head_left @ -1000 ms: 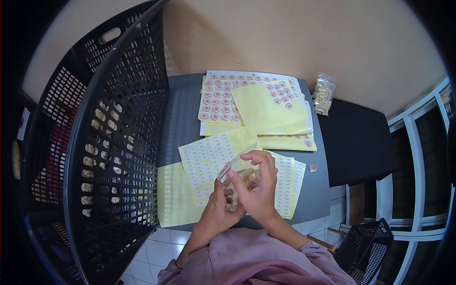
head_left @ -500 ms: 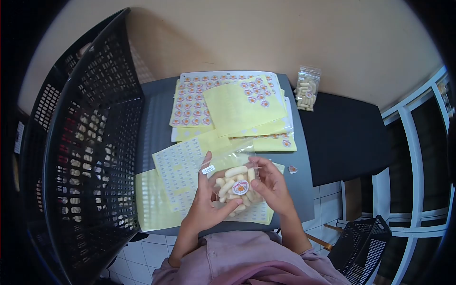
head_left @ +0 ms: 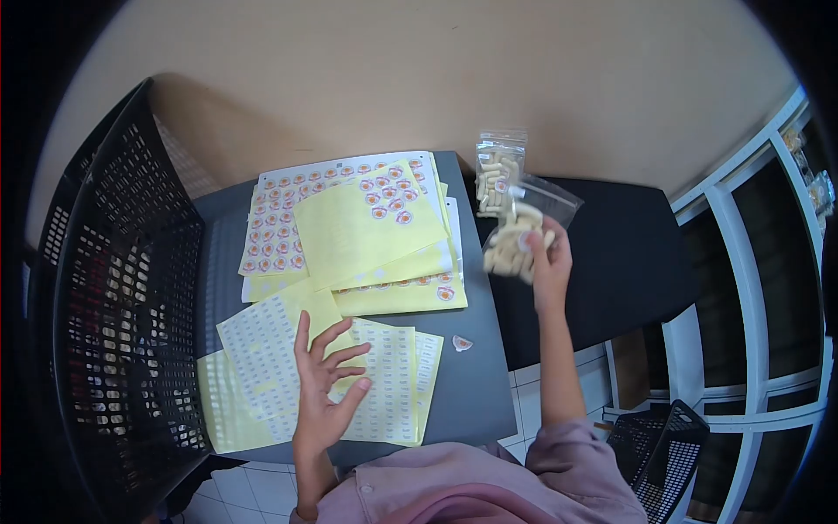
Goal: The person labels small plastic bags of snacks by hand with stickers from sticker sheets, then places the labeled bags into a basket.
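My right hand [head_left: 550, 266] grips a clear zip bag of pale sticks [head_left: 511, 251] over the left part of the black surface, its fingers closed round the bag's right side. Just behind it, another bag of pale sticks [head_left: 491, 179] rests against the wall, partly overlapped by the held one. My left hand [head_left: 327, 384] is open and empty, fingers spread, above the sheets of small printed labels [head_left: 380, 397]. Farther back on the grey table lie sheets of round stickers [head_left: 275, 218], with a mostly bare yellow sheet [head_left: 349, 236] on top.
A tall black perforated crate [head_left: 113, 288] stands at the left of the grey table [head_left: 476, 384]. One loose sticker [head_left: 462, 343] lies near the table's right side. The black surface [head_left: 602, 262] adjoins at right; a smaller black basket [head_left: 659, 454] is low at right.
My left hand has let go of the bag and opened. My right hand has carried the bag to the right and away from me, beside the other bag. The view has shifted right.
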The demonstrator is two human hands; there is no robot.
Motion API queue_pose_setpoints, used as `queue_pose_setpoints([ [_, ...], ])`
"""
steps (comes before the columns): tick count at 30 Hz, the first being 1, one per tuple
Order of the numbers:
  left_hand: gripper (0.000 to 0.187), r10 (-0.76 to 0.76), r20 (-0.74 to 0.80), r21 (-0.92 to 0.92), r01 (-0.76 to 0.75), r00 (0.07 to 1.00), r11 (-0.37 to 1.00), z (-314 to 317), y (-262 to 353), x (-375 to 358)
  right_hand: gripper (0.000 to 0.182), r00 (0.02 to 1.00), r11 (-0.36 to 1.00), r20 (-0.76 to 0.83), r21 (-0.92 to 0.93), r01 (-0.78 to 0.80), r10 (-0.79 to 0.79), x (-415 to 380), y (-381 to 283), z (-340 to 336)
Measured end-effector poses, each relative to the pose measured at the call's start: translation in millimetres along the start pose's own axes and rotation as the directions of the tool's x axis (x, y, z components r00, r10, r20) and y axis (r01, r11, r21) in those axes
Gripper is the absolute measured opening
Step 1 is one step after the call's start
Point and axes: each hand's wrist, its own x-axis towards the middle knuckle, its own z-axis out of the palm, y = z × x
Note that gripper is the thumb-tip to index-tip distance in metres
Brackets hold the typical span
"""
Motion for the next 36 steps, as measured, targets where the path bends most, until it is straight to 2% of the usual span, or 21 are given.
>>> queue_pose_setpoints([
  [1,0.085,0.001,-0.042,0.008,-0.001,0.999,1.0,0.7,0.1,-1.7,0.035,1.0,0.999,0.011,0.037,0.009,-0.009,22.3,19.7,-8.4],
  [2,0.085,0.006,-0.046,0.009,-0.005,0.999,1.0,-0.3,-1.1,-3.3,0.036,1.0,0.997,0.023,0.074,0.019,-0.021,40.7,40.4,-14.2],
  [4,0.081,-0.021,-0.104,0.036,0.024,0.994,0.999,-2.8,-3.6,-4.0,0.035,0.991,0.994,0.074,0.019,0.107,-0.108,69.0,81.8,-19.5],
  [6,0.078,-0.006,-0.138,0.05,0.013,0.99,0.999,-2.0,-1.8,-4.3,0.03,0.988,0.988,0.004,0.011,0.154,-0.154,81.4,100.7,-8.0],
  [8,0.076,-0.017,-0.178,0.078,0.031,0.984,0.996,-4.1,-3.4,-4.7,0.026,0.971,0.973,-0.162,-0.179,0.144,-0.174,89.0,112.4,4.3],
  [9,0.076,-0.013,-0.181,0.083,0.028,0.983,0.996,-4.2,-3.8,-4.5,0.026,0.945,0.95,-0.21,-0.24,0.2,-0.252,92.7,115.8,12.1],
  [10,0.074,-0.021,-0.197,0.1,0.041,0.98,0.994,-4.7,-4.2,-4.1,0.026,0.945,0.952,-0.211,-0.234,0.2,-0.25,96.3,117.6,15.6],
  [12,0.073,-0.029,-0.215,0.121,0.056,0.976,0.991,-6.1,-4.6,-3.7,0.029,0.905,0.89,-0.29,-0.422,0.173,-0.313,103.1,122.3,20.6],
  [13,0.072,-0.034,-0.22,0.125,0.062,0.975,0.99,-7.0,-4.8,-3.8,0.032,0.885,0.83,-0.274,-0.525,0.191,-0.377,108.3,124.5,21.7],
  [14,0.071,-0.039,-0.228,0.129,0.07,0.973,0.989,-8.6,-4.8,-4.2,0.032,0.887,0.833,-0.273,-0.52,0.19,-0.373,110.4,127.0,22.2],
  [16,0.071,-0.043,-0.257,0.128,0.078,0.966,0.989,-12.7,-8.9,-4.6,0.033,0.85,0.75,-0.281,-0.635,0.184,-0.446,111.5,124.0,26.2],
  [17,0.072,-0.047,-0.28,0.121,0.084,0.959,0.989,-14.4,-10.3,-4.4,0.032,0.819,0.693,-0.249,-0.684,0.229,-0.517,114.9,130.6,24.4],
  [22,0.07,-0.071,-0.301,0.12,0.112,0.951,0.987,-21.9,-12.1,-3.2,0.029,0.824,0.706,-0.282,-0.684,0.187,-0.491,109.2,128.3,18.5],
  [25,0.069,-0.079,-0.297,0.131,0.122,0.952,0.984,-26.0,-14.7,-4.0,0.027,0.798,0.636,-0.273,-0.752,0.171,-0.538,105.7,128.2,14.9],
  [27,0.068,-0.074,-0.324,0.136,0.123,0.943,0.983,-28.4,-15.6,-4.8,0.025,0.8,0.642,-0.272,-0.747,0.175,-0.534,104.0,129.4,10.0],
  [29,0.068,-0.034,-0.268,0.168,0.082,0.963,0.982,-31.5,-15.3,-6.6,0.023,0.797,0.628,-0.264,-0.758,0.177,-0.543,102.0,128.5,11.5],
  [30,0.068,-0.027,-0.312,0.17,0.084,0.95,0.982,-33.0,-14.4,-8.0,0.022,0.795,0.607,-0.248,-0.774,0.181,-0.554,98.5,125.2,10.2],
  [32,0.067,0.003,-0.237,0.157,0.036,0.972,0.987,-37.4,-11.6,-11.7,0.023,0.775,0.641,-0.3,-0.749,0.17,-0.556,96.3,118.0,7.1],
  [34,0.068,0.038,-0.206,0.166,-0.003,0.978,0.986,-46.0,-9.3,-19.3,0.025,0.673,0.615,-0.354,-0.766,0.189,-0.649,105.6,110.3,1.4],
  [36,0.063,0.053,-0.258,0.137,-0.018,0.965,0.99,-56.6,-6.9,-31.4,0.025,0.566,0.524,-0.29,-0.795,0.306,-0.771,114.9,69.7,12.2],
])
